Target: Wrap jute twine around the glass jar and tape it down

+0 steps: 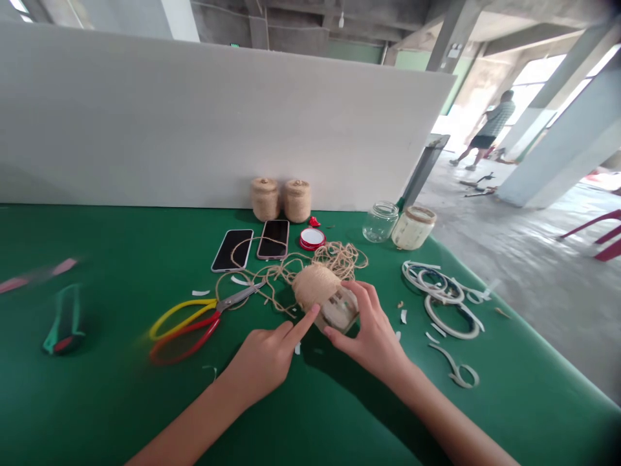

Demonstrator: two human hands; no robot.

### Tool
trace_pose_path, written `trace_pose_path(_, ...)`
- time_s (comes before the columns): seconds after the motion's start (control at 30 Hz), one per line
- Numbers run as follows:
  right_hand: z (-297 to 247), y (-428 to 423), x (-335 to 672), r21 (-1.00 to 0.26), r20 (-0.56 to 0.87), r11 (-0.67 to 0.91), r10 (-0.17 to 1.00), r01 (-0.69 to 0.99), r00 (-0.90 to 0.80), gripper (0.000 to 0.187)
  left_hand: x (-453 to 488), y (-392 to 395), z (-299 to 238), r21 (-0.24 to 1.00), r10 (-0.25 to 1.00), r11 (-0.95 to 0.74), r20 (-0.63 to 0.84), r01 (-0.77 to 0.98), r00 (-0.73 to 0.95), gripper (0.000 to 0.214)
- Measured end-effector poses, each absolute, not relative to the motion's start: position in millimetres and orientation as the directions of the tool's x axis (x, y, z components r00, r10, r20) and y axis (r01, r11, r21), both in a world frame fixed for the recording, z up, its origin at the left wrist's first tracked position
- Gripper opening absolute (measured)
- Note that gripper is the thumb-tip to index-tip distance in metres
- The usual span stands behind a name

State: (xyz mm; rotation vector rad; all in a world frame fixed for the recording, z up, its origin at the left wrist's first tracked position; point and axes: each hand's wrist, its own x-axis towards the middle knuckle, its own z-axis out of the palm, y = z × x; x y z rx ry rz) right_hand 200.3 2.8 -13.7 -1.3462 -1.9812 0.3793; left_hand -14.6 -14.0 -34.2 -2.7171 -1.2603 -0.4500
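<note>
A glass jar (326, 299), partly wrapped in jute twine, lies on its side on the green table (121, 388). My right hand (371, 330) grips the bare glass end, fingers curled round it. My left hand (266, 362) is mostly closed, its forefinger stretched out and pressing the twine wrap. Loose twine (339, 257) trails from the jar toward the back. Scissors (198, 318) with yellow and red handles lie just left of my left hand.
Two twine-covered jars (280, 199), two phones (253, 244), a red lid (312, 239), an empty jar (380, 221) and a taped jar (413, 228) stand further back. Tape rings (444, 294) lie right. A white board backs the table. A person walks far right.
</note>
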Motion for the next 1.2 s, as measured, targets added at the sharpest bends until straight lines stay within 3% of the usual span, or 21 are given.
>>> trace_pose_path(0.23, -19.6, 9.1, 201.6, -0.803, 0.267, 0.302, 0.953, 0.513, -0.144, 0.053, -16.9, -15.2, -33.0, 0.008, 0.738, -0.644, 0.273, 0.765, 0.618, 0.068)
trace_pose_path(0.4, -21.2, 11.3, 204.4, -0.809, 0.242, 0.289, 0.957, 0.512, -0.158, 0.047, -17.4, -15.0, -36.5, -0.037, 0.725, -0.650, 0.268, 0.759, 0.634, 0.068)
trace_pose_path(0.57, -13.4, 9.4, 207.9, -0.597, 0.296, 0.321, 0.940, 0.735, -0.170, 0.057, -17.0, -15.9, -36.4, -0.001, 0.719, -0.662, 0.283, 0.750, 0.635, 0.063)
trace_pose_path(0.73, -7.1, 10.1, 212.5, -0.261, 0.511, 0.544, 0.779, 0.797, -0.364, 0.091, -16.5, -16.0, -35.7, 0.020, 0.711, -0.671, 0.300, 0.741, 0.636, 0.060)
trace_pose_path(0.87, -8.5, 6.1, 208.3, -0.082, 0.499, 0.665, 0.672, 0.742, -0.547, 0.078, -16.5, -16.2, -36.3, 0.030, 0.702, -0.678, 0.322, 0.735, 0.635, 0.060)
trace_pose_path(1.03, -12.2, 4.4, 205.0, -0.028, 0.555, 0.625, 0.659, 0.780, -0.508, 0.061, -15.9, -16.2, -36.3, 0.020, 0.707, -0.671, 0.319, 0.741, 0.631, 0.060)
trace_pose_path(1.2, -9.5, 3.7, 210.7, -0.047, 0.657, 0.537, 0.652, 0.842, -0.379, 0.069, -16.0, -15.6, -35.1, 0.008, 0.710, -0.669, 0.302, 0.743, 0.636, 0.060)
